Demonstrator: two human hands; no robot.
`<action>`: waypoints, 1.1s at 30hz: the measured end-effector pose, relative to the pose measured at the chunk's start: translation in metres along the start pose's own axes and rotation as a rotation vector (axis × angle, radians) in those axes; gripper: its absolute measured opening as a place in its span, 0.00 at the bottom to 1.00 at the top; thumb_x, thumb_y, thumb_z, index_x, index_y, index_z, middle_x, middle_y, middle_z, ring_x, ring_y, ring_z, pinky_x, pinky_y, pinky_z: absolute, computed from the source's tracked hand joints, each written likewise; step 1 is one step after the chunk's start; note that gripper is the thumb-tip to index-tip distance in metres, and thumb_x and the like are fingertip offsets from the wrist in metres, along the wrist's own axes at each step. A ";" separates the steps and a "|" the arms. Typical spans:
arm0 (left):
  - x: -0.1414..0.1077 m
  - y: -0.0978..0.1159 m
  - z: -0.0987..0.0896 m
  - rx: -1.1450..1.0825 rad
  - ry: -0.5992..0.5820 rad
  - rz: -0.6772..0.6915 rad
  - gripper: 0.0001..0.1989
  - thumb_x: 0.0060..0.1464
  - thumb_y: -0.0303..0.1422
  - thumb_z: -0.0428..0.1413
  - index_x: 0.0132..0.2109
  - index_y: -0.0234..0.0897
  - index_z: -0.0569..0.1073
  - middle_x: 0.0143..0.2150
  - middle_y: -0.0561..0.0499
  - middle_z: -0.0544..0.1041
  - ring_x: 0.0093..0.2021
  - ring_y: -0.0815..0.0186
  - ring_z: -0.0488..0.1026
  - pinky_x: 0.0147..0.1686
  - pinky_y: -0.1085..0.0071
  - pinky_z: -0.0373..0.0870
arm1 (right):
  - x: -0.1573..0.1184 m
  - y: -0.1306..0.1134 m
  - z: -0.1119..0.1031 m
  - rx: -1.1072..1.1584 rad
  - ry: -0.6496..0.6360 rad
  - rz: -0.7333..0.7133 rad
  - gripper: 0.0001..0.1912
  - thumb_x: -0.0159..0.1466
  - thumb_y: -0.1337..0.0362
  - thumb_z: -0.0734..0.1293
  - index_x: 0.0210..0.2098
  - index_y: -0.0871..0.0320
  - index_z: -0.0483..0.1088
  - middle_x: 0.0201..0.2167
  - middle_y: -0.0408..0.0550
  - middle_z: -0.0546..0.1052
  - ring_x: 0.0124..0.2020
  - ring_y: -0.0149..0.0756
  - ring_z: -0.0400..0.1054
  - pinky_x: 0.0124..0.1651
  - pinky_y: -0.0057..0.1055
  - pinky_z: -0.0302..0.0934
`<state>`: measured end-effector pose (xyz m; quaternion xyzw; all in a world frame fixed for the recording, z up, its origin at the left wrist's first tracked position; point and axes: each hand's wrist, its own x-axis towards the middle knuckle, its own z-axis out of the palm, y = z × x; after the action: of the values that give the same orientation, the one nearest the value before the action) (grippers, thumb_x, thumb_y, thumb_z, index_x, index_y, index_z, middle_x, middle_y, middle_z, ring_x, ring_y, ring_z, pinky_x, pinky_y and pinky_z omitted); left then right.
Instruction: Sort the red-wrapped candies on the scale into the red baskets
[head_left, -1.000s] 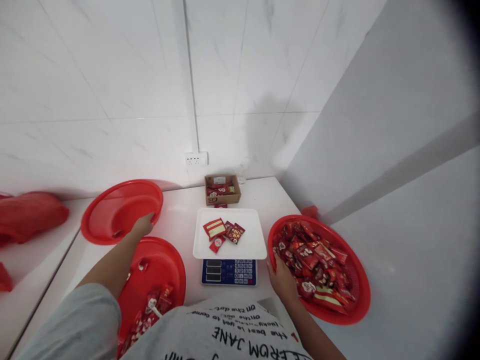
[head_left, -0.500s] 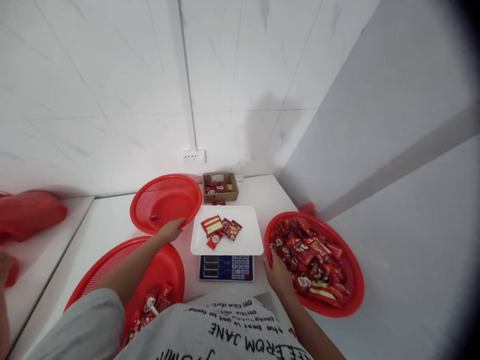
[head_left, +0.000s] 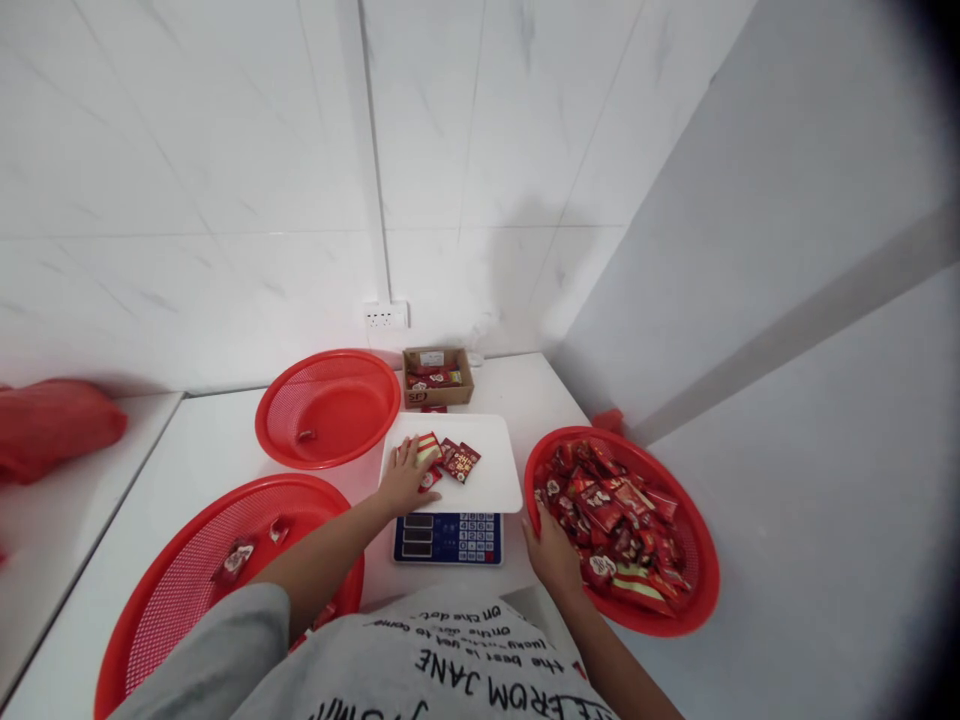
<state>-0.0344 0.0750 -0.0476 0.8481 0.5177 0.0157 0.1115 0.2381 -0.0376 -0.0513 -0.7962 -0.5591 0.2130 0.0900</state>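
My left hand (head_left: pixel 405 482) lies over the left part of the white scale tray (head_left: pixel 495 470). Its fingers are spread on a red-and-cream packet (head_left: pixel 429 448), partly hiding it and a small red packet (head_left: pixel 429 480). Just right of the fingertips are dark red snack packets (head_left: pixel 459 460), also on the tray. My right hand (head_left: pixel 553 552) is closed on the near left rim of a red basket (head_left: pixel 709 560) heaped with red snack packets (head_left: pixel 611 510). Below the tray, the blue keypad of the scale (head_left: pixel 448 538) faces me.
Behind the tray stands a small cardboard box (head_left: pixel 439 395) of packets. At the back left, a red basket (head_left: pixel 279 400) holds one small packet. A larger red basket (head_left: pixel 150 590) at the front left holds some packets, partly behind my arm. A red bag (head_left: pixel 60 425) lies far left.
My left hand has moved from the back left basket's rim onto the packets on the tray. Another person's hand has left the left edge. Packets now show higher in the front left basket.
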 end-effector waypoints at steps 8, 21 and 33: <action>0.018 -0.012 -0.018 0.000 -0.073 0.042 0.28 0.56 0.35 0.50 0.63 0.45 0.54 0.55 0.41 0.65 0.53 0.53 0.63 0.49 0.59 0.61 | 0.000 -0.001 -0.001 0.004 -0.018 0.011 0.29 0.65 0.58 0.51 0.62 0.67 0.51 0.60 0.59 0.61 0.59 0.43 0.57 0.55 0.35 0.54; 0.007 -0.016 -0.026 -0.663 0.237 -0.339 0.16 0.58 0.32 0.46 0.53 0.39 0.65 0.41 0.47 0.75 0.40 0.63 0.72 0.40 0.69 0.66 | 0.000 -0.001 -0.001 0.003 -0.037 0.038 0.29 0.65 0.57 0.51 0.62 0.63 0.50 0.61 0.57 0.60 0.59 0.42 0.58 0.55 0.34 0.54; 0.021 -0.051 -0.060 -1.103 0.561 -0.658 0.20 0.60 0.39 0.42 0.57 0.37 0.52 0.43 0.43 0.72 0.32 0.70 0.74 0.33 0.71 0.72 | 0.000 -0.003 -0.002 0.004 -0.053 0.070 0.29 0.65 0.57 0.50 0.63 0.63 0.50 0.61 0.57 0.59 0.58 0.45 0.59 0.54 0.37 0.55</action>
<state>-0.0777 0.1258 -0.0009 0.4309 0.6734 0.4598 0.3867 0.2361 -0.0363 -0.0481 -0.8094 -0.5325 0.2380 0.0691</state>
